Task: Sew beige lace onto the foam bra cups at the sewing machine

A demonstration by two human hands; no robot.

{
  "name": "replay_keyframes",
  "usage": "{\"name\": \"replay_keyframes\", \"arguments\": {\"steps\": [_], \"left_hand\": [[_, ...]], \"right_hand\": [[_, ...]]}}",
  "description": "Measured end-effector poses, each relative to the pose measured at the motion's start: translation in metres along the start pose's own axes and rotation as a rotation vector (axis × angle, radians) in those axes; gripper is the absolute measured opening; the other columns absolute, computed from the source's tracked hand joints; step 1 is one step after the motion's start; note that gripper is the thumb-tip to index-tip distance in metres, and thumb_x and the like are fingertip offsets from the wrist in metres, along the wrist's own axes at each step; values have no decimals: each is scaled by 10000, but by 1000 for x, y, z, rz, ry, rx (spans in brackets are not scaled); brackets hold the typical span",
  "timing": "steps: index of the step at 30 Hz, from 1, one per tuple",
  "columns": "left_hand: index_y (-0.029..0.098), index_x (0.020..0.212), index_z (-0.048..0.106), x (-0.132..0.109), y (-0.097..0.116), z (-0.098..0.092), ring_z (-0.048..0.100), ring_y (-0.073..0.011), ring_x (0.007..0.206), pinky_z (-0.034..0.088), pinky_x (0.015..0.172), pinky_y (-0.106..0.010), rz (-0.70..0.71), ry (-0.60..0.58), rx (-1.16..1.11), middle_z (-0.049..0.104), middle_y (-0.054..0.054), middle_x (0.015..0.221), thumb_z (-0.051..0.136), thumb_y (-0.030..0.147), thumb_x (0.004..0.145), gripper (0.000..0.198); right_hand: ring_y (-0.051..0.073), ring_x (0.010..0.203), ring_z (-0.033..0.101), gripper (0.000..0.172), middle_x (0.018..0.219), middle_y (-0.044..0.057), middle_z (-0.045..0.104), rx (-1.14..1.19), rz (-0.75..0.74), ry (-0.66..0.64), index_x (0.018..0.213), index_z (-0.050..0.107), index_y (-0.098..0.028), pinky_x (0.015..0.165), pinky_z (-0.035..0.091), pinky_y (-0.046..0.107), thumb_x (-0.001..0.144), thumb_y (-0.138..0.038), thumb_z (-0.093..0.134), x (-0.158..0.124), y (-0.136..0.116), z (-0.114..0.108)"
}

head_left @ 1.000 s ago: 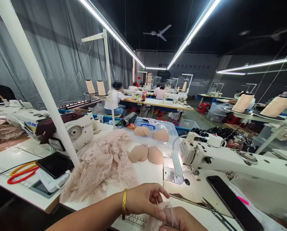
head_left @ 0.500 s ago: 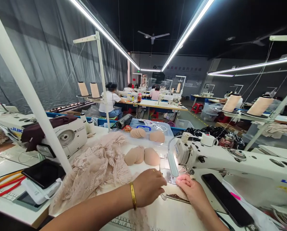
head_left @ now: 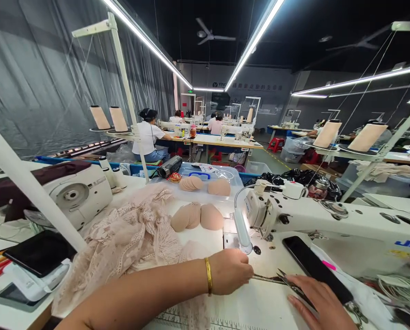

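My left hand (head_left: pixel 230 271), a gold bangle at its wrist, is closed just below the small lit lamp (head_left: pixel 242 229) by the sewing machine's needle area. Its curled fingers hide whatever they hold. Dark thread snips (head_left: pixel 296 288) lie between the thumb and fingers of my right hand (head_left: pixel 323 302), their tips pointing left toward my other hand. Bunched beige lace (head_left: pixel 132 238) spreads over the tabletop left of my hands, and a strip of it hangs below my left forearm. Beyond are fanned beige cup pads (head_left: pixel 187 216) and another pad (head_left: pixel 211 217).
The white sewing machine (head_left: pixel 328 224) stands on the right, with a black phone (head_left: pixel 316 266) before it. More pads (head_left: pixel 191 183) rest on a clear plastic lid behind. A thread-stand pole (head_left: pixel 33 183) crosses the left side. A person in white (head_left: pixel 148 133) sits farther off.
My right hand has moved from beneath the lamp down to the right and now has the snips. My left hand has shifted slightly right. The camera view has tilted a little.
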State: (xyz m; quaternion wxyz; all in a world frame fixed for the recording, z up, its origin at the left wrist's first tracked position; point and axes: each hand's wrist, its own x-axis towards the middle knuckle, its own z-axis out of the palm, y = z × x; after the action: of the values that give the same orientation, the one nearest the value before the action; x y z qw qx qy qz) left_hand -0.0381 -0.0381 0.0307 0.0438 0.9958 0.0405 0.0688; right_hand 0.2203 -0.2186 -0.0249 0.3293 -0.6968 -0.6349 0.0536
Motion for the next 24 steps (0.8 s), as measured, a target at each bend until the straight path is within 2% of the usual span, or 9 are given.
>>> {"name": "replay_keyframes", "arguments": {"steps": [2,4,7,9,11,13,16,20,24], "left_hand": [[171,773,617,0,-4,4,560,-162,691,370,579,-280,-61,-31,106,643,-46,806,658,151,903,138],[163,778,611,-1,-7,6,553,-178,705,341,567,-288,-102,-43,127,631,-59,805,657,96,872,124],[156,769,610,-3,-10,6,557,-197,728,355,580,-302,-138,-55,112,632,-78,812,661,87,860,126],[153,751,607,-1,-10,4,564,-200,738,390,620,-309,-153,-57,94,634,-81,802,658,92,866,140],[152,726,599,1,-9,1,573,-201,745,420,669,-315,-174,-49,70,635,-82,784,641,96,883,172],[152,702,591,4,-7,-2,581,-204,748,431,691,-317,-211,-32,39,636,-84,769,620,104,901,208],[154,684,591,8,-5,-6,586,-206,747,428,685,-309,-267,-4,-30,640,-77,753,624,127,900,221],[164,714,615,8,-6,-9,579,-162,732,427,684,-262,-292,32,-176,647,-25,751,695,139,833,145],[171,685,575,11,-18,-6,531,-129,691,401,657,-234,-368,110,-293,600,9,718,657,105,814,167]], "right_hand": [[324,900,713,424,1029,116,768,-212,-106,150,1085,762,-264,810,580,454,961,-605,542,5,18,6],[297,829,702,386,944,109,750,-274,-141,122,994,729,-254,792,569,445,1020,-515,446,9,17,12],[245,742,695,357,820,52,706,-184,43,32,913,593,-278,668,529,349,1067,-449,321,11,-17,19],[222,620,662,372,677,-23,644,-90,237,-16,1008,546,-307,607,477,310,1098,-489,234,12,-46,24],[212,626,655,352,687,-43,643,-55,183,-108,958,523,-313,604,442,290,1084,-545,290,15,-70,30],[213,644,667,301,710,-37,667,-134,73,-174,882,514,-302,577,386,277,1049,-518,390,21,-83,38],[218,616,666,236,688,-20,672,-292,33,-148,820,505,-284,527,272,281,1009,-412,444,33,-88,52],[204,557,627,263,621,-26,627,-330,41,-123,780,502,-279,515,213,292,1005,-405,450,43,-86,66],[205,489,583,302,561,-25,599,-365,73,-100,761,506,-284,495,214,304,1008,-414,391,48,-73,59]]}}
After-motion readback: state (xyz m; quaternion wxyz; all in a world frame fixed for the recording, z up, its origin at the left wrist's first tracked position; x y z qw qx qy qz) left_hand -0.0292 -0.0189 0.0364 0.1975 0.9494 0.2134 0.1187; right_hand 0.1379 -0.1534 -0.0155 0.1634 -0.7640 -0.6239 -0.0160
